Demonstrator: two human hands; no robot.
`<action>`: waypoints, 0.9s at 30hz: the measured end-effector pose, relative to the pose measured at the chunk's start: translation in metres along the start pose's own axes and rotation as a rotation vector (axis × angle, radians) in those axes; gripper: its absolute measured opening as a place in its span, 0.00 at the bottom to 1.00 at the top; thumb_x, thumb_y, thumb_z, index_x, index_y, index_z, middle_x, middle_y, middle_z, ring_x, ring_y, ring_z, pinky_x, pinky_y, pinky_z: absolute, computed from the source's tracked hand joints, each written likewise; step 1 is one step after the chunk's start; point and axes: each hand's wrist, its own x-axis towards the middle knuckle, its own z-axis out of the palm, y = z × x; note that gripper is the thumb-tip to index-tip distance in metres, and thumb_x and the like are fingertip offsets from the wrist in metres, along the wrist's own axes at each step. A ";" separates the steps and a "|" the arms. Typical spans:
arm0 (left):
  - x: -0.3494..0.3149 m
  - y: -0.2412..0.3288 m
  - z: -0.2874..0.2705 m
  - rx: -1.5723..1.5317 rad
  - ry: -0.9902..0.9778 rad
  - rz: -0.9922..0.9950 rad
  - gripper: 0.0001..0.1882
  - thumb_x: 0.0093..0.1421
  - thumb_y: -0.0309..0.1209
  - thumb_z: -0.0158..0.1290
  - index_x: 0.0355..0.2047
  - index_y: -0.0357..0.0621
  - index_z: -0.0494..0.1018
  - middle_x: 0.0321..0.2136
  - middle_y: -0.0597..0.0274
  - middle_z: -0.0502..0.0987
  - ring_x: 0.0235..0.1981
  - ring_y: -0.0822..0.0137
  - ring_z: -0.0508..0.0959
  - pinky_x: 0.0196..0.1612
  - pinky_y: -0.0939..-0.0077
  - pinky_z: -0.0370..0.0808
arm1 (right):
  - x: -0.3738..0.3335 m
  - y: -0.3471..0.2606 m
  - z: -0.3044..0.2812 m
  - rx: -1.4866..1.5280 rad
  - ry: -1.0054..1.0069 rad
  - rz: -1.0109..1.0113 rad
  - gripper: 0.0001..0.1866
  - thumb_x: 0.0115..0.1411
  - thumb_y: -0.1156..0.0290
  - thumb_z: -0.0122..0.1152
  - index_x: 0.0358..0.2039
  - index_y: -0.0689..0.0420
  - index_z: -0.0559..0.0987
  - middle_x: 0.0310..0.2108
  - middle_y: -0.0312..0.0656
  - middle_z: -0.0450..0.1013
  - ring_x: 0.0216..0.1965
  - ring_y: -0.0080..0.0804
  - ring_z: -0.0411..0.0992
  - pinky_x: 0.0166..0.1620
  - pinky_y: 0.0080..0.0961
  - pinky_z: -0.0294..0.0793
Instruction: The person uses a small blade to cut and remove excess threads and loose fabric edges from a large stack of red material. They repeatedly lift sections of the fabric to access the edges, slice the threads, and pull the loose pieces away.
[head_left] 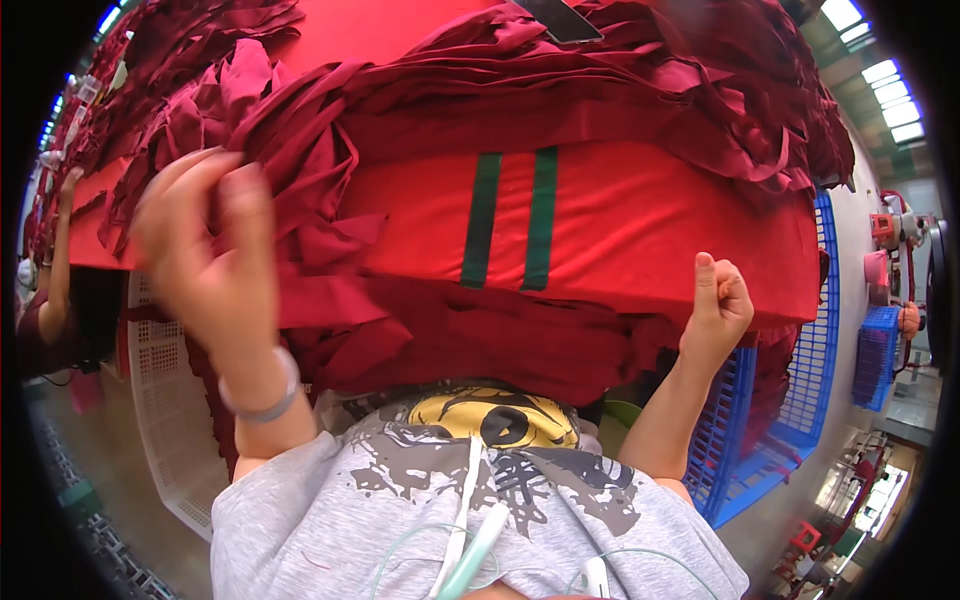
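Hovering left of the green stripes (481,220), the spread-fingered left hand (208,255) could snag and spill maroon fabric (322,190), the right hand (718,305) clenched opposite.

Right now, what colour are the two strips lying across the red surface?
Both strips are dark green; the head view shows them best.
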 end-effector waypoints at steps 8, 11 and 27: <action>-0.007 0.099 0.194 -0.329 -0.729 -0.009 0.11 0.60 0.36 0.53 0.37 0.46 0.79 0.36 0.57 0.77 0.42 0.51 0.77 0.46 0.59 0.75 | -0.019 -0.019 0.001 -0.043 -0.188 0.022 0.21 0.61 0.74 0.64 0.17 0.57 0.62 0.19 0.27 0.55 0.22 0.14 0.48 0.25 0.17 0.47; -0.006 0.113 0.202 -0.367 -0.701 0.021 0.11 0.58 0.39 0.55 0.33 0.46 0.79 0.35 0.59 0.76 0.46 0.54 0.75 0.48 0.56 0.72 | -0.025 -0.021 -0.013 -0.063 -0.160 0.033 0.20 0.61 0.75 0.64 0.17 0.58 0.63 0.19 0.27 0.55 0.22 0.15 0.48 0.25 0.17 0.47; 0.010 0.037 0.020 -1.343 -1.236 0.330 0.08 0.52 0.33 0.65 0.30 0.44 0.81 0.26 0.63 0.79 0.28 0.66 0.77 0.31 0.70 0.64 | -0.037 -0.024 0.081 1.487 -0.598 0.995 0.28 0.68 0.45 0.45 0.61 0.48 0.69 0.55 0.41 0.71 0.28 0.29 0.71 0.24 0.23 0.70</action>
